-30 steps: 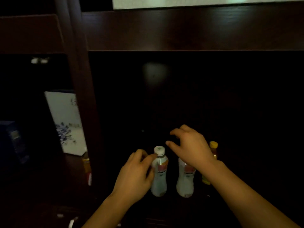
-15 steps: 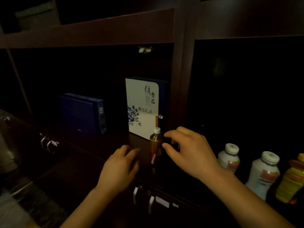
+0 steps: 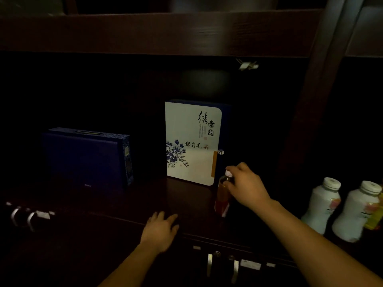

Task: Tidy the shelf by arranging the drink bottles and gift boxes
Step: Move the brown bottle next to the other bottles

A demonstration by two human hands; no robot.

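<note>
A small amber drink bottle (image 3: 222,195) with a white cap and red label stands upright on the dark shelf (image 3: 178,195). My right hand (image 3: 246,186) is closed around its neck and cap. My left hand (image 3: 160,228) rests flat, fingers apart, on the shelf's front edge and holds nothing. A white gift box (image 3: 191,141) with blue flowers stands upright just behind the bottle. Further left stands a dark blue gift box (image 3: 87,158). Two white bottles (image 3: 322,204) (image 3: 357,212) and the edge of a yellow bottle (image 3: 375,218) stand in the right-hand compartment.
A dark wooden post (image 3: 310,112) divides the two compartments. An upper shelf board (image 3: 157,32) runs overhead. Below the shelf edge are metal cabinet handles at centre (image 3: 221,266) and at left (image 3: 22,218). The scene is very dim.
The view swung left from the bottle compartment to the gift boxes. My left hand let go of a white bottle and dropped to the shelf edge. My right hand closed on the amber bottle.
</note>
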